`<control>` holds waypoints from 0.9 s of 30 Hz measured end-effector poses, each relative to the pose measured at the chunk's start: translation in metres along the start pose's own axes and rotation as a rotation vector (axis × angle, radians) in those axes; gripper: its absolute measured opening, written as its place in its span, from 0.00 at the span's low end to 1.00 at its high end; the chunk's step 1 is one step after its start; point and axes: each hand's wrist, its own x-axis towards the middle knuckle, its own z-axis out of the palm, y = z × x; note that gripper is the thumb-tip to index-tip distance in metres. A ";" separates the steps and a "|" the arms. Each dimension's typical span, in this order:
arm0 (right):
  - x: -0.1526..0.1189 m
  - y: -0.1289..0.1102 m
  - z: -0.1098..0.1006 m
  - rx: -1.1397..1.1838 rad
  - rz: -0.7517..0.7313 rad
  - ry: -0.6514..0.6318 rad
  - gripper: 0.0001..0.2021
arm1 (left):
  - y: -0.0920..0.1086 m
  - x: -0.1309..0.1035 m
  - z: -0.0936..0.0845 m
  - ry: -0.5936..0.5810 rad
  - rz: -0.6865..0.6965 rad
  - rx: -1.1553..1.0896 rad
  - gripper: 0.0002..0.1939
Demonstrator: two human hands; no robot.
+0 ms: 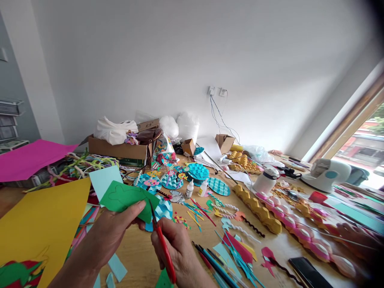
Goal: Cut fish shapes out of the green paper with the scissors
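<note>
My left hand (124,224) pinches a green sheet of paper (121,196) that carries a drawn pencil outline. In my right hand (178,248) is a pair of scissors (164,252) with red handles, fingers wrapped round them. The blades meet the right edge of the green paper, close to my left thumb. Behind the green sheet shows a light blue piece of paper (105,180). Below my hands, a green paper scrap (164,280) and light blue scraps (117,267) lie on the table.
Yellow paper (45,216) and pink paper (33,158) lie at left. Two glue bottles (189,189) stand mid-table near blue paper discs (196,173). Pens (216,264), a phone (309,274) and egg-carton strips (258,210) are at right. Another person's hand (354,236) shows at far right.
</note>
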 end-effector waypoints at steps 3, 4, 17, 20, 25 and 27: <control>0.000 0.000 -0.001 -0.012 0.004 -0.004 0.17 | 0.000 0.000 -0.001 -0.014 0.000 0.013 0.12; 0.000 -0.001 -0.001 -0.012 0.004 -0.011 0.16 | 0.000 0.001 -0.002 -0.027 0.003 0.022 0.12; -0.002 -0.001 -0.004 -0.003 0.032 -0.048 0.13 | 0.001 0.001 -0.006 -0.120 0.030 0.122 0.12; -0.002 0.002 -0.004 -0.007 0.016 -0.047 0.14 | 0.005 0.000 -0.004 -0.099 0.024 0.093 0.11; -0.001 0.003 -0.004 -0.046 0.012 -0.023 0.14 | 0.002 0.001 -0.007 -0.076 0.004 0.111 0.12; -0.001 0.001 -0.004 -0.048 0.019 -0.016 0.15 | -0.004 0.002 -0.011 -0.065 -0.012 0.144 0.13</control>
